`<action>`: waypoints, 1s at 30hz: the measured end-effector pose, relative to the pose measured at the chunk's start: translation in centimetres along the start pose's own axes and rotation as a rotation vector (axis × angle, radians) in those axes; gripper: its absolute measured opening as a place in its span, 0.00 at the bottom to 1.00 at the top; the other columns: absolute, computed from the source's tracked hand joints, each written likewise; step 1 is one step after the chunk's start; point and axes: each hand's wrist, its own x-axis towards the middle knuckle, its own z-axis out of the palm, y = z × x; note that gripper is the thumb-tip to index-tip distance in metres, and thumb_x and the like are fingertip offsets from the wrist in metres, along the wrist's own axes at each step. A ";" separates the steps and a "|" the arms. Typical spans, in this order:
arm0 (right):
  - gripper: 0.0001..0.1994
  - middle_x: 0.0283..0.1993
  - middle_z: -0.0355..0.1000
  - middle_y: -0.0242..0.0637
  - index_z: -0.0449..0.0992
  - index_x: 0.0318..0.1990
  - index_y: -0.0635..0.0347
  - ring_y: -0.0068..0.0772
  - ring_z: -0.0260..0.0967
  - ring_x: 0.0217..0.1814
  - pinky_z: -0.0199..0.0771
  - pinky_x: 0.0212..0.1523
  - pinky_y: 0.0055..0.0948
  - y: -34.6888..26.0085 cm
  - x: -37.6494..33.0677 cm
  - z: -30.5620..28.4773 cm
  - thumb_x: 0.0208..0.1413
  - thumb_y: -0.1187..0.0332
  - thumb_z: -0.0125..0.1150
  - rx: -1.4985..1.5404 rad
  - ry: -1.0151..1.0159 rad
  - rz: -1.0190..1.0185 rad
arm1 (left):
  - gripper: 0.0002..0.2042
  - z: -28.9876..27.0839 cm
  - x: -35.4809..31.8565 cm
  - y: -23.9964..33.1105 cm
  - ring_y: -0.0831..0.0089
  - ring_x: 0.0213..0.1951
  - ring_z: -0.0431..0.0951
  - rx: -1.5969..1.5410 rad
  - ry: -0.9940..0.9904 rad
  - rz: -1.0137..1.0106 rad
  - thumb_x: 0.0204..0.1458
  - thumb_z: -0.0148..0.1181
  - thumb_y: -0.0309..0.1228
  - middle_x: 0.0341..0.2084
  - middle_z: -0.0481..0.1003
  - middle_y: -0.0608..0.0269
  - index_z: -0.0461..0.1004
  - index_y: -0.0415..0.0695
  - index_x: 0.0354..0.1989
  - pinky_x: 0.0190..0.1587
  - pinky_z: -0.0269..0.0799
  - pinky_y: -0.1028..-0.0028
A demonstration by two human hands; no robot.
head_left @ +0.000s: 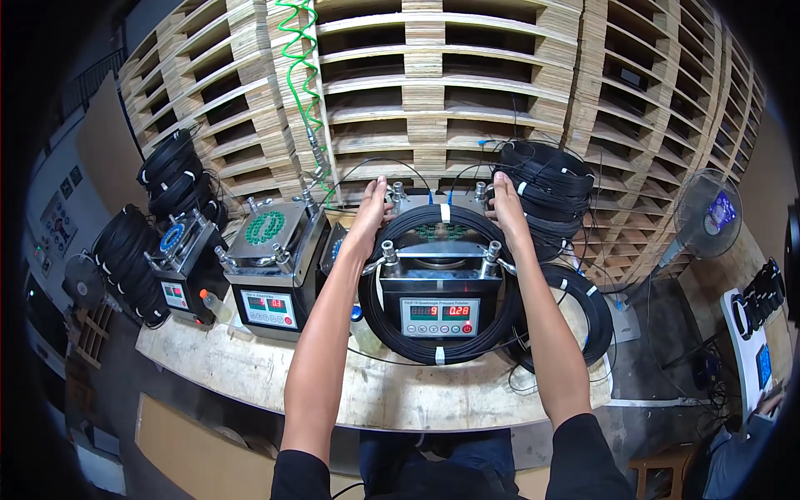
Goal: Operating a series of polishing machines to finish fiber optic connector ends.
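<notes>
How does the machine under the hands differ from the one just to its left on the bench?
The middle machine has a black cable coil looped around it, held by the left hand and right hand; the left machine has no coil around it and is untouched. The left machine's top plate shows a green disc; on the middle one only a little green shows. Both are dark boxes with red-digit front panels and corner clamps.

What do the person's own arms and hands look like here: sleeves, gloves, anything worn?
Both forearms are bare from short black sleeves that end above the elbows. The left hand and right hand wear no gloves; no watch, ring or wristband shows. Dark trousers are visible below.
</notes>
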 end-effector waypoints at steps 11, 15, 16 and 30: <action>0.36 0.40 0.67 0.36 0.58 0.73 0.52 0.24 0.66 0.35 0.70 0.34 0.26 0.6 0.7 -0.5 0.69 0.36 0.37 -0.076 0.004 -0.029 | 0.44 0.4 0.0 0.1 0.67 0.48 0.70 0.035 0.000 0.066 0.61 0.45 0.66 0.61 0.66 0.49 0.50 0.43 0.75 0.50 0.68 0.71; 0.29 0.28 0.67 0.30 0.62 0.69 0.55 0.20 0.61 0.22 0.64 0.23 0.23 -0.9 -0.9 0.6 0.72 0.45 0.42 0.084 0.051 0.004 | 0.45 -0.1 -0.1 -0.1 0.66 0.50 0.71 0.047 0.050 0.050 0.61 0.46 0.66 0.61 0.66 0.46 0.49 0.43 0.75 0.49 0.70 0.67; 0.29 0.28 0.67 0.30 0.62 0.69 0.55 0.20 0.61 0.22 0.64 0.23 0.23 -0.8 -0.9 0.7 0.72 0.45 0.42 0.084 0.053 0.005 | 0.45 0.1 -0.1 0.0 0.65 0.51 0.71 0.031 0.065 0.054 0.61 0.47 0.65 0.61 0.66 0.45 0.48 0.43 0.76 0.49 0.70 0.66; 0.33 0.41 0.70 0.36 0.64 0.68 0.58 0.25 0.67 0.32 0.69 0.31 0.25 0.7 0.6 -0.4 0.70 0.40 0.41 -0.074 -0.003 -0.042 | 0.45 0.4 0.4 -0.2 0.62 0.51 0.74 0.045 0.078 0.043 0.61 0.47 0.66 0.59 0.68 0.44 0.49 0.44 0.75 0.50 0.72 0.63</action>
